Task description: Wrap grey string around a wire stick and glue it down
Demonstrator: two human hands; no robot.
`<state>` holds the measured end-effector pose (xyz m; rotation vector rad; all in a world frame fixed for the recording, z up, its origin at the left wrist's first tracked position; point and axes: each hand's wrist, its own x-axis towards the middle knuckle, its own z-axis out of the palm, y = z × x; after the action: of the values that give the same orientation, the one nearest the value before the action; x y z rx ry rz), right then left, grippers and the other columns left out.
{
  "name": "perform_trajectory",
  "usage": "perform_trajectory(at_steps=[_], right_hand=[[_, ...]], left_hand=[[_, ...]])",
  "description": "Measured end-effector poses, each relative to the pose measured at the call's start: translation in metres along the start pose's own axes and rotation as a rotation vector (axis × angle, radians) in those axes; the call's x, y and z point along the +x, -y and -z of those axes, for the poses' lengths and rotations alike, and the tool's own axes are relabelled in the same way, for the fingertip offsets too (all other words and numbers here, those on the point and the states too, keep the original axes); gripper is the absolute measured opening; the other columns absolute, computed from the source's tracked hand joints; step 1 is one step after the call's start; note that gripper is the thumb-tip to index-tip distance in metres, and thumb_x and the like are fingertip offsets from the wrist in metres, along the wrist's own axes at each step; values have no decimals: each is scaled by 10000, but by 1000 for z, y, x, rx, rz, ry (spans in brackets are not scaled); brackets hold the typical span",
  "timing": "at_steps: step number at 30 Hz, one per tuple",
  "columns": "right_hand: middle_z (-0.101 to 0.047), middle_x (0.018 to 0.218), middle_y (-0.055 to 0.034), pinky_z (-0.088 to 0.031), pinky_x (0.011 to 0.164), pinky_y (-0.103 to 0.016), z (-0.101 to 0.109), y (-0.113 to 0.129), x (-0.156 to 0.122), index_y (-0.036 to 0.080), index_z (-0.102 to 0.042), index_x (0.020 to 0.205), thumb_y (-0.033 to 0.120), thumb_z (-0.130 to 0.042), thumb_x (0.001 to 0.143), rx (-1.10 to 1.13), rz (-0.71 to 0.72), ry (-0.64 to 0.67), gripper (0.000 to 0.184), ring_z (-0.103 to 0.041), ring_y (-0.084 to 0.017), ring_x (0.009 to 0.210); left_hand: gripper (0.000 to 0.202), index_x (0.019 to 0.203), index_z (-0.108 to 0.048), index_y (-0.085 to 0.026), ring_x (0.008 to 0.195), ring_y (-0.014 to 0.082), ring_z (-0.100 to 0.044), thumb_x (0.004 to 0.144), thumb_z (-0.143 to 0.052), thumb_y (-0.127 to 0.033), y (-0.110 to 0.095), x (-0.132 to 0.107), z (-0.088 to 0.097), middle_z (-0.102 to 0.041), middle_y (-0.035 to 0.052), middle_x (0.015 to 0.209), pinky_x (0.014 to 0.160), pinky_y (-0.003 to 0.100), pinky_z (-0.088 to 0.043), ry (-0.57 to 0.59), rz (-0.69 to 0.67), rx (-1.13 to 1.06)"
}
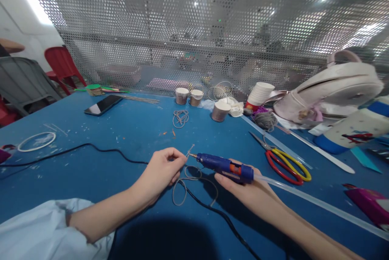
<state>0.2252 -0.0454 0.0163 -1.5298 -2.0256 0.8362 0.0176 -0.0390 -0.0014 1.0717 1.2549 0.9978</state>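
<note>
My right hand (243,189) grips a blue glue gun (225,166) with an orange trigger, its nozzle pointing left. A clear glue stick (319,205) runs out of its back to the right. My left hand (162,170) pinches the end of a thin grey cord (190,149) right in front of the nozzle tip. The rest of the cord (194,189) lies in loose loops on the blue table (121,138) between my hands. The gun's black cable (91,147) runs left across the table and under my hands.
Red and yellow scissors (285,162) lie right of the gun. Further back are small paper cups (182,95), a stack of white cups (261,93), a cord ball (264,120), a phone (103,104), a white ring (36,141) and a pale bag (331,89). A perforated metal screen (194,29) closes the far edge.
</note>
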Motion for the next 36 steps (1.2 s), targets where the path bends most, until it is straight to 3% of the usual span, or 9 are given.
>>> perform_trajectory(at_steps=[6, 11, 17, 23, 28, 36], right_hand=[[-610, 675, 0, -437, 543, -228, 0, -1, -2, 190, -639, 758, 420, -551, 810, 3, 0, 23, 252, -534, -141, 602], [-563, 601, 12, -410, 506, -232, 1, 1, -1, 188, -650, 774, 441, -557, 792, -35, -30, -33, 270, -487, -130, 546], [-581, 648, 2, -416, 511, -225, 2, 1, -3, 191, -630, 729, 453, -543, 799, -36, -37, 29, 285, -505, -133, 571], [-534, 595, 13, -411, 505, -240, 3, 1, -3, 186, -650, 815, 459, -536, 805, -25, -25, -14, 296, -473, -132, 541], [-586, 654, -2, -446, 530, -243, 2, -2, -4, 202, -643, 751, 454, -552, 797, -12, -13, 22, 272, -528, -148, 589], [-563, 605, 13, -415, 507, -233, 0, -3, -2, 195, -629, 741, 448, -555, 795, -1, -12, -42, 270, -497, -131, 549]], left_hand=[[154, 679, -535, -169, 353, 47, -300, 741, -590, -299, 2, 1, 0, -381, -89, 380, 368, 176, -218, 1, 5, 1], [127, 691, -535, -173, 357, 45, -288, 739, -587, -279, 4, 1, 0, -372, -94, 379, 369, 175, -206, 12, 17, -25], [127, 664, -525, -172, 366, 47, -300, 726, -589, -264, 3, 0, 0, -386, -87, 384, 375, 177, -219, 13, 7, -9], [107, 661, -528, -170, 365, 46, -299, 717, -576, -247, 2, 0, 0, -381, -87, 380, 377, 174, -208, 9, 25, -10], [129, 656, -535, -168, 361, 49, -313, 709, -596, -269, 3, 2, 0, -390, -82, 384, 375, 177, -219, -4, 8, -1], [121, 661, -530, -172, 361, 46, -303, 686, -619, -249, 0, 0, -1, -382, -91, 378, 371, 173, -203, 3, 37, -23]])
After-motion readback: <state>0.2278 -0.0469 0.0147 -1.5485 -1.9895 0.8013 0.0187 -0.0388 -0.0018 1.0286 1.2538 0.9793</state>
